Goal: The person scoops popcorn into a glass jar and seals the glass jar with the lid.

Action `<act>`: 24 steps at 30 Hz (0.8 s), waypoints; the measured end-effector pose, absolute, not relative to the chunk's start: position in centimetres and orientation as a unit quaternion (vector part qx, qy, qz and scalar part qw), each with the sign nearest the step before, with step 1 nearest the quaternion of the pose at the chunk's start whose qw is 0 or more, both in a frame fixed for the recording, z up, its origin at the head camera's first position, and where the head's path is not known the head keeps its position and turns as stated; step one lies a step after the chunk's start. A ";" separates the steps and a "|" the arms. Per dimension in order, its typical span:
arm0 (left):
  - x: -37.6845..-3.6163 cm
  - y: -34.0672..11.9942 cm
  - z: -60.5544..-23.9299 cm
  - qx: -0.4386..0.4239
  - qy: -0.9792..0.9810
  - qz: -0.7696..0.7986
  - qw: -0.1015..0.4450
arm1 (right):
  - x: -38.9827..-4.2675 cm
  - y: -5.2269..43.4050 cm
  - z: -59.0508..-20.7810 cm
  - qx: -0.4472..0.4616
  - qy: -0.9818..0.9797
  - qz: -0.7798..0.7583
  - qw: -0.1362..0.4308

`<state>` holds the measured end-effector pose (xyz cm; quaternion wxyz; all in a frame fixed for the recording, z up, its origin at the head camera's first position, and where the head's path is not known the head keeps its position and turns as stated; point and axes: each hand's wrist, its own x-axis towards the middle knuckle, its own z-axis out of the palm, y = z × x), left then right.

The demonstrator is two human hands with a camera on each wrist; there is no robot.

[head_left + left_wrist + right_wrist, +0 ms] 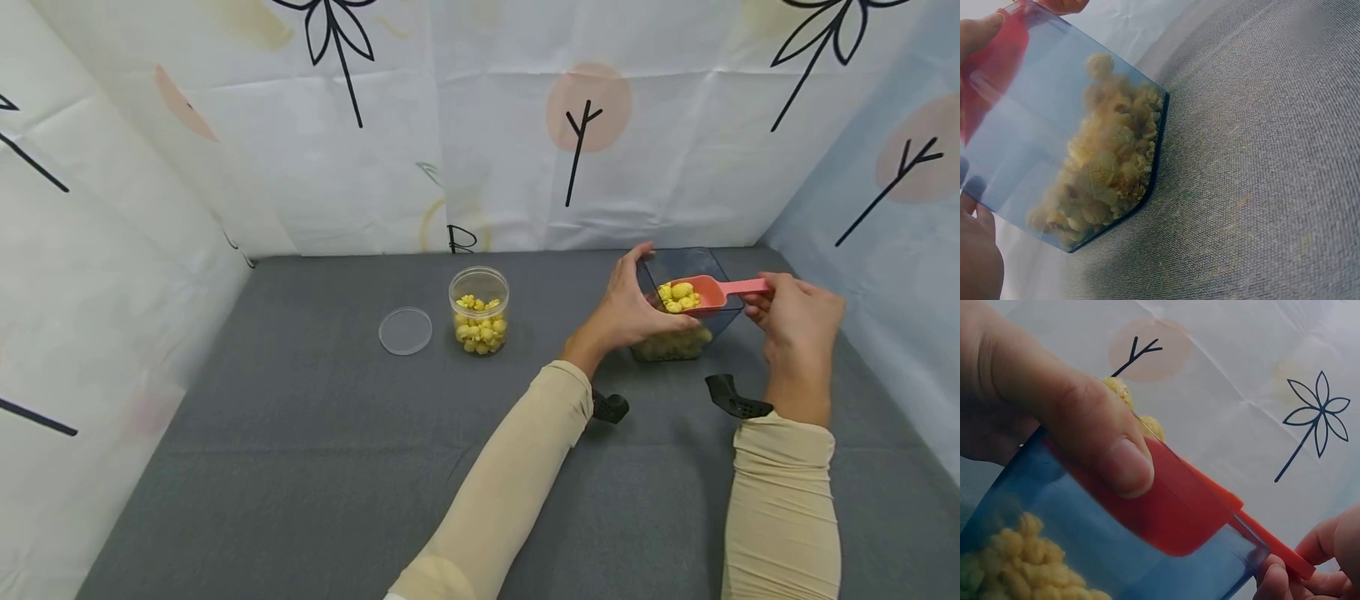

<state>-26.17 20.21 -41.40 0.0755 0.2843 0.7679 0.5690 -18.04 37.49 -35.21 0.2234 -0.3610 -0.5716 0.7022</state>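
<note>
My left hand (pixel 628 307) grips a clear bluish box (pixel 718 325) by its rim, the thumb along the near side. Yellow popcorn (pixel 1107 169) lies heaped in the bottom of the box. In my right hand (pixel 802 321) is the handle of a red scoop (pixel 707 293), pinched between thumb and fingers. The scoop's bowl sits just inside the top of the box and carries several popcorn pieces (pixel 677 296). In the right wrist view, the left thumb (pixel 1125 465) overlaps the box wall in front of the scoop.
Left of the box, a round clear jar (pixel 480 312) stands uncovered, partly filled with yellow popcorn. Beside it a clear round lid (pixel 405 332) lies flat on the grey tablecloth (pixel 315 467). Patterned white cloth walls (pixel 510 183) enclose the table at the back and sides.
</note>
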 end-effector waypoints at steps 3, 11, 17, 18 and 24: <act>-26.1 20.2 -41.5 0.282 0.766 0.572 0.078 | -18.1 37.7 -35.5 -0.363 -0.555 0.712 0.229; -26.0 20.3 -41.6 0.286 0.785 0.545 0.066 | -18.0 38.3 -35.9 -0.358 -0.510 0.744 0.243; -26.0 20.3 -41.5 0.285 0.781 0.551 0.067 | -18.0 38.4 -35.6 -0.357 -0.472 0.758 0.274; -26.1 20.3 -41.5 0.284 0.781 0.552 0.066 | -18.0 38.5 -35.5 -0.354 -0.466 0.761 0.279; -26.1 20.3 -41.5 0.285 0.779 0.555 0.065 | -17.9 38.6 -35.3 -0.336 -0.441 0.778 0.296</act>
